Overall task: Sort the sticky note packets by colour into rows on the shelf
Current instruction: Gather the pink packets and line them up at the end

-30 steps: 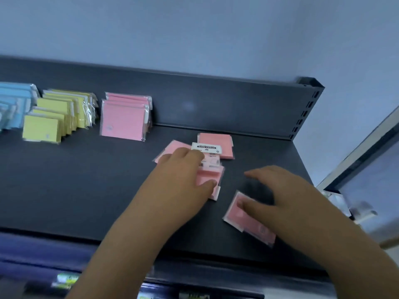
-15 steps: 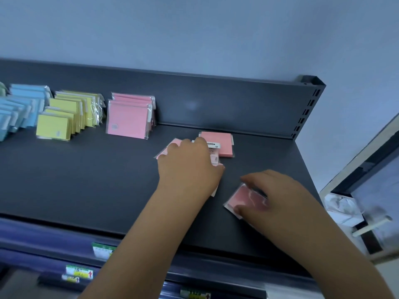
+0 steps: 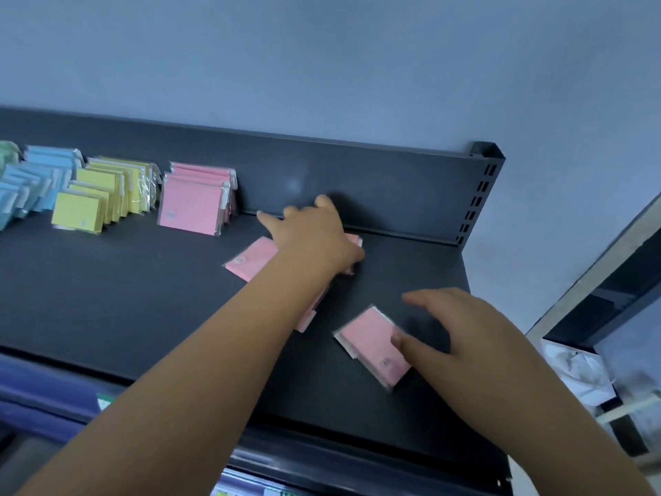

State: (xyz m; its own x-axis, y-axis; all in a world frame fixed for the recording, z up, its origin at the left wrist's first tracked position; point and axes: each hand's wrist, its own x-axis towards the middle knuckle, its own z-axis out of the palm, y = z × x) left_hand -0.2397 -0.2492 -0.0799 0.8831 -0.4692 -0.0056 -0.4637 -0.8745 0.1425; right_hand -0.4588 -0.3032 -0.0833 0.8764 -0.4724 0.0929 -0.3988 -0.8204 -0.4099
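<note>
Since half a second ago the right hand [image 3: 465, 338] has slid back to the right and uncovered most of the pink packet [image 3: 372, 343] it was lying over. Now only its thumb rests on the packet's near-right part. The fingers are straight and spread above bare shelf [image 3: 125, 298], released, gripping nothing.

The left hand [image 3: 314, 238] has reached farther back, almost to the back panel [image 3: 375, 180]. Its fingers are spread flat over the loose pink packets [image 3: 250, 259]. It is not clenched (what is under the palm is hidden).

The pink packet lies flat near the shelf's front right. Its long axis runs diagonally from far-left to near-right, and its small printed mark is at the near-right end. The loose pink packets lie flat mid-shelf, partly under the left wrist and forearm.

Farther back on the left, the sorted packets stand leaning with their faces to the front, in rows running front to back. The pink row [image 3: 195, 204] is nearest the hands, then the yellow row [image 3: 103, 198], then the blue row [image 3: 39, 184] at the frame edge.
</note>
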